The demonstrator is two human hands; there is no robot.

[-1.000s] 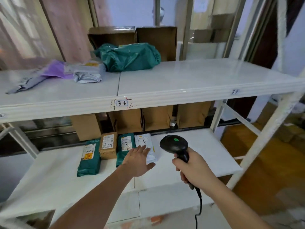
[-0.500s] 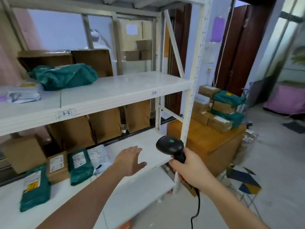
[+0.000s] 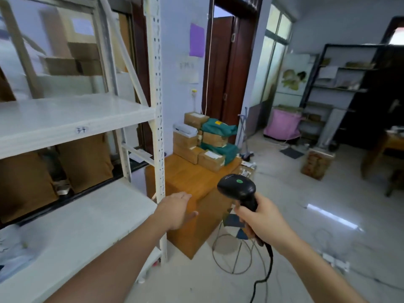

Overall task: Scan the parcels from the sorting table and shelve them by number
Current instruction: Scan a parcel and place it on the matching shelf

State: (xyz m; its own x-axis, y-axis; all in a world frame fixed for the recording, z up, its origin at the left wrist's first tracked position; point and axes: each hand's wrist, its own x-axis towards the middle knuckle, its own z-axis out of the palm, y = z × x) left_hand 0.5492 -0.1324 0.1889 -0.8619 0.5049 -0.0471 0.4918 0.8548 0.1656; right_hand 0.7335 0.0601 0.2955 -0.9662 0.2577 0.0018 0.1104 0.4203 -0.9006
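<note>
My right hand [image 3: 261, 221] grips a black corded barcode scanner [image 3: 239, 189] with a green dot on top, held in front of me. My left hand [image 3: 177, 209] is empty, palm down with fingers loosely spread, hovering by the white shelf post [image 3: 159, 127]. A wooden sorting table [image 3: 190, 182] stands beyond the shelf's end. On its far side sits a pile of parcels [image 3: 207, 138]: brown cardboard boxes, green bags and a white packet. The white shelf unit [image 3: 65, 119] fills the left, with a handwritten number label [image 3: 81, 130] on the edge of its middle board.
Brown paper-wrapped packages [image 3: 85, 162] stand behind the lower shelf board. A wire stool frame [image 3: 235, 252] stands on the floor just right of the table, under the scanner cable [image 3: 262, 281]. A dark doorway, a pink bin [image 3: 279, 125] and dark shelving [image 3: 341, 88] lie farther right.
My view has swung right, away from the shelved parcels toward the sorting table. My left hand has left the white parcel on the lower shelf and now hangs empty. The scanner stays in my right hand.
</note>
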